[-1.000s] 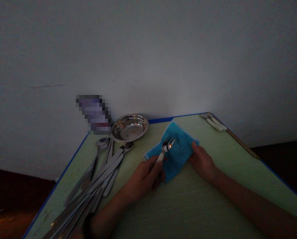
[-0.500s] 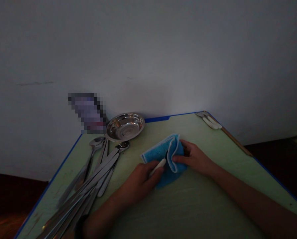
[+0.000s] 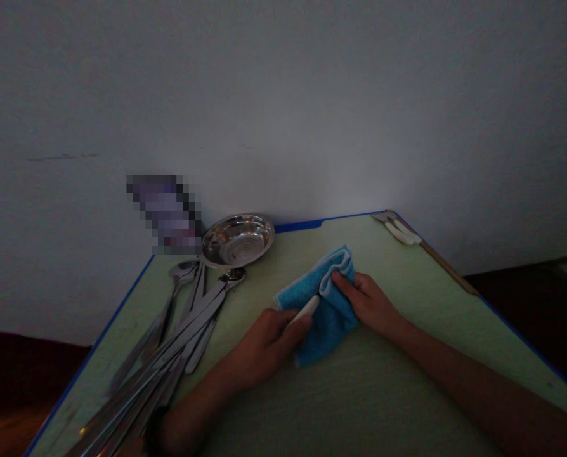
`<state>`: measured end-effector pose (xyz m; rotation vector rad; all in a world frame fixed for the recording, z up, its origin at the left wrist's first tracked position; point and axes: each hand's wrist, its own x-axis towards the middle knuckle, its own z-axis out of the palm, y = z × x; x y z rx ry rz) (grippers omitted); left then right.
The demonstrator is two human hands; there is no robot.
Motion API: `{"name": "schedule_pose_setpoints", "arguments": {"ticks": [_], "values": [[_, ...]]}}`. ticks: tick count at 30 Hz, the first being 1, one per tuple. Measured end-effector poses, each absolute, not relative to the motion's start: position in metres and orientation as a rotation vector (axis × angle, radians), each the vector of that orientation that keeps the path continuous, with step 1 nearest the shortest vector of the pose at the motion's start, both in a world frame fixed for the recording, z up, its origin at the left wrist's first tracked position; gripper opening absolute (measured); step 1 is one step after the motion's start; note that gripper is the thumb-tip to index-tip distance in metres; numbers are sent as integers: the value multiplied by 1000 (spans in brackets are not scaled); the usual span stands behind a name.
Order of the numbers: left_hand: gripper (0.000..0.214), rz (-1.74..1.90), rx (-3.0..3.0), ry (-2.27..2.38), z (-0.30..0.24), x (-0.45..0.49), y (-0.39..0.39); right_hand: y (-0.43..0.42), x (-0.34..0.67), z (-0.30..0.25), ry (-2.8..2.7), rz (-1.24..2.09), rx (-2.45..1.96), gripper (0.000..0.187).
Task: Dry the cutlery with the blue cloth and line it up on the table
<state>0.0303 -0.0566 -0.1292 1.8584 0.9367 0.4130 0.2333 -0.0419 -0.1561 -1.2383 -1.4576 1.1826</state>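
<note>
Blue cloth (image 3: 328,324), spread open beneath the fork's bare tines a second ago, is now folded over them. The fork (image 3: 311,306) is over the middle of the green table (image 3: 407,374), its white handle gripped by the left hand (image 3: 270,343), thumb on top; the right hand (image 3: 370,306) pinches the fold. Leftward lie long metal utensils (image 3: 188,349), then a steel bowl (image 3: 238,241); white-handled cutlery (image 3: 400,232) rests near the far right corner.

blue cloth (image 3: 330,327): pale-edged, folded | fork (image 3: 311,307): white handle slanted, head hidden in cloth
</note>
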Motion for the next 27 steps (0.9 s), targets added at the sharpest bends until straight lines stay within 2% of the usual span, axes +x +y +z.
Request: {"name": "schedule_pose_setpoints", "arguments": {"ticks": [3,7,14,20,23,27], "values": [[42,407,1828,934,-131,30,-56,-41,236,-154,-1495,1266,-1188,34],[39,422,1863,927,-132,29,-56,-40,243,-151,-1559,1376,-1076,23],[37,440,1909,915,-130,30,-57,-38,245,-154,-1527,1431,-1044,32],[38,437,1899,922,-130,31,-55,-43,245,-150,-1337,1489,-1065,26],[38,445,1892,925,-129,30,-54,-44,245,-145,-1224,1521,-1032,37],[37,432,1887,931,-129,30,-53,-39,247,-143,-1093,1571,-1020,64]]}}
